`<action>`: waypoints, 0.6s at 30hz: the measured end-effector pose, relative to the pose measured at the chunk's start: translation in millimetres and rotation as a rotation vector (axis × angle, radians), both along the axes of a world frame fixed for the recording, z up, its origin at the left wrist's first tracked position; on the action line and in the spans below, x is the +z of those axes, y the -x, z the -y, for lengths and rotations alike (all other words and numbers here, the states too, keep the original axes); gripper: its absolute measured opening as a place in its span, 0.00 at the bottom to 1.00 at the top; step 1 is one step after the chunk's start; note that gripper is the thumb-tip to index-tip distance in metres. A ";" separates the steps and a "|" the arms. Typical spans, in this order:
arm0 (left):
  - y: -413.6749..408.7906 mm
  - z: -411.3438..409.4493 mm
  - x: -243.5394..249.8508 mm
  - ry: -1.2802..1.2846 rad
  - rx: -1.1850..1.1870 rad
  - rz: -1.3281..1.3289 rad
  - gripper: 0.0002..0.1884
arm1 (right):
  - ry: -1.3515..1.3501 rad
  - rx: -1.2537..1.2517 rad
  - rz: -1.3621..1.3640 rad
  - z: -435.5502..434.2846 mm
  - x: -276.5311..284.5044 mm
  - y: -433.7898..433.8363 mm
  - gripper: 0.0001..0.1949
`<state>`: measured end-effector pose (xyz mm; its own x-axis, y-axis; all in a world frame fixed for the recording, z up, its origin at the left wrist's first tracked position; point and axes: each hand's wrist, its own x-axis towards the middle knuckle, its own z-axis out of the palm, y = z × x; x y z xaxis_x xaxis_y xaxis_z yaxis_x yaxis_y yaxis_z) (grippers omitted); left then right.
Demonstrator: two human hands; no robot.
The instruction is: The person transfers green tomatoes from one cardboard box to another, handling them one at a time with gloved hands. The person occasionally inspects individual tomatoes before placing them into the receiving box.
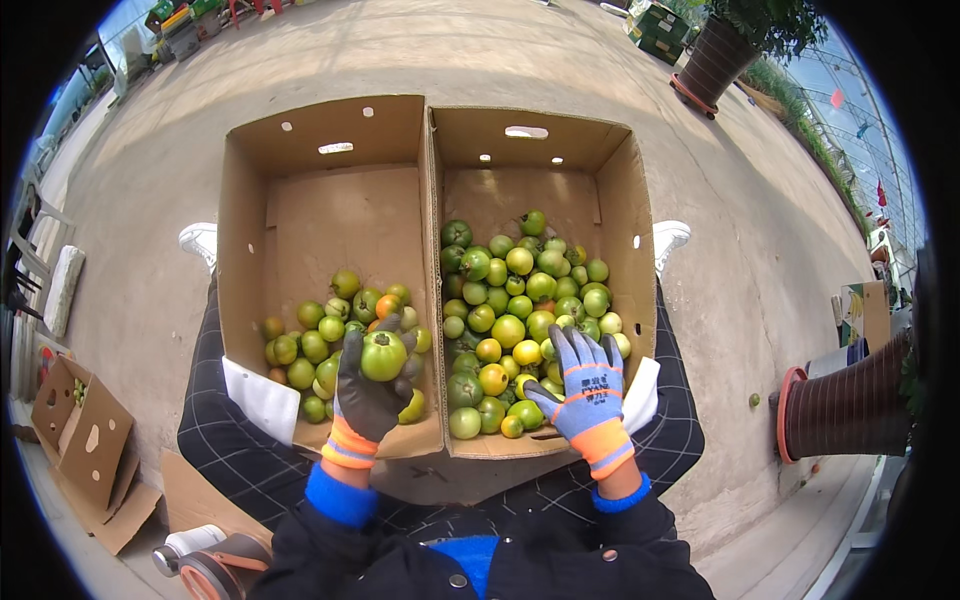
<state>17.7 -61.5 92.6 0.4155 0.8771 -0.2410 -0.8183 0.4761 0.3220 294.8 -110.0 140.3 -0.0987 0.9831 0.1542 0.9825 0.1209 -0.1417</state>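
Observation:
My left hand (369,409), in a grey-coated glove with an orange cuff, is palm up over the left cardboard box (345,202). Its fingers curl around a green tomato (383,356). Below it, green, yellowish and a few orange tomatoes (314,346) lie in the near part of that box. My right hand (589,382), in a blue glove with dark fingertips, rests palm down on the tomatoes in the right cardboard box (517,191). Its thumb and fingers are apart; the palm is hidden. A larger heap of mostly green tomatoes (508,330) fills much of this box.
The boxes stand side by side between my legs. At left are a smaller cardboard box (94,431), a white bottle (193,541) and a grey jug (225,568). Large planters (847,405) stand on the right, with a loose green tomato (754,400) on the concrete floor (742,300).

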 end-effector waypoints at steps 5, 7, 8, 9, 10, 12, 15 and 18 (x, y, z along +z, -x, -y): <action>52.7 -14.8 -57.2 0.223 0.389 0.226 0.26 | 0.352 -0.068 0.492 24.7 -43.1 -79.8 0.43; 55.1 -18.2 -57.0 0.364 0.502 0.239 0.29 | 0.396 -0.068 0.590 22.0 -39.4 -70.1 0.40; 57.2 -16.5 -60.4 0.328 0.439 0.275 0.30 | 0.389 -0.065 0.614 18.3 -45.7 -71.1 0.39; 56.3 -16.2 -64.3 0.290 0.365 0.315 0.31 | 0.381 -0.073 0.641 15.3 -54.0 -74.9 0.37; 53.4 -16.5 -64.0 0.256 0.324 0.317 0.31 | 0.367 -0.072 0.679 9.1 -52.0 -69.0 0.35; 42.5 -16.7 -56.7 0.186 0.275 0.282 0.32 | 0.476 -0.136 0.652 2.0 -49.9 -63.5 0.19; 33.1 -16.3 -52.5 0.011 0.227 0.191 0.31 | 0.378 -0.115 0.639 3.4 -61.8 -72.4 0.17; 23.6 -11.1 -21.0 -0.040 0.077 0.207 0.33 | 0.333 -0.114 0.418 3.2 -37.5 -62.4 0.33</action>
<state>-5.9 -50.4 71.6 0.3843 0.9151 -0.1223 -0.9022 0.4003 0.1606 357.2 -113.2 102.8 0.0251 0.9801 -0.1970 0.9676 0.0257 0.2511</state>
